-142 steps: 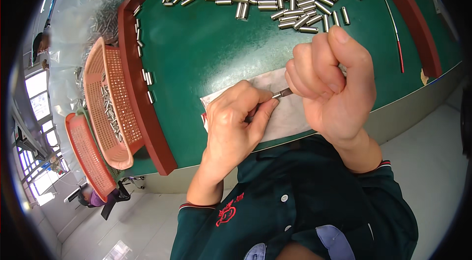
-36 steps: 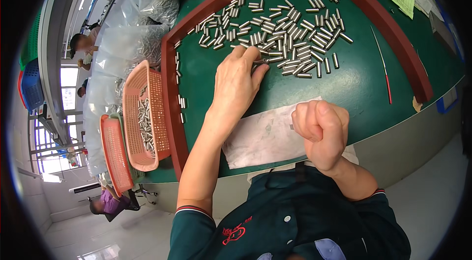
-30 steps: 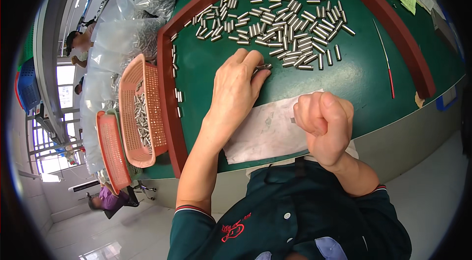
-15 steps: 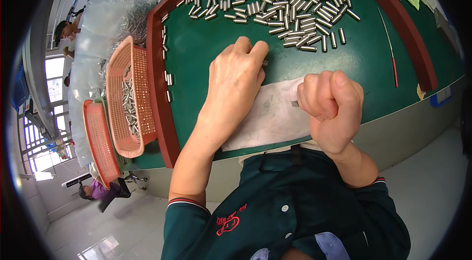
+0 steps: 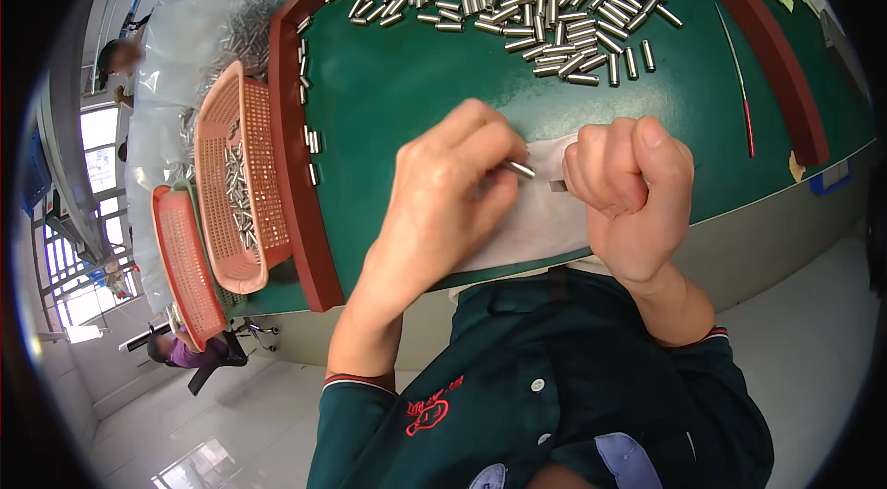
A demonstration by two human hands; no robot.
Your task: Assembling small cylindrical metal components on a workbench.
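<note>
My left hand (image 5: 445, 189) pinches a small shiny metal cylinder (image 5: 523, 169) between thumb and fingers, its end pointing toward my other hand. My right hand (image 5: 628, 179) is closed in a fist, thumb side up. Out of its finger side sticks the short grey metal end (image 5: 557, 185) of something whose rest is hidden in the fist. Beneath both hands lies a pale, stained cloth (image 5: 531, 244) on the green tabletop. Beyond them a loose pile of similar metal cylinders (image 5: 577, 31) spreads over the far part of the table.
Dark red rails (image 5: 300, 184) border the work surface. A thin red-handled tool (image 5: 748, 124) lies at right. Left of the rail stand a peach plastic basket (image 5: 273, 202) holding small metal parts, a red basket (image 5: 180, 249) and clear bags (image 5: 176, 55) of parts. Other people sit farther left.
My left hand has come nearer and to the right, toward my right fist, and the cylinder in its fingers now shows plainly. The right fist has barely moved.
</note>
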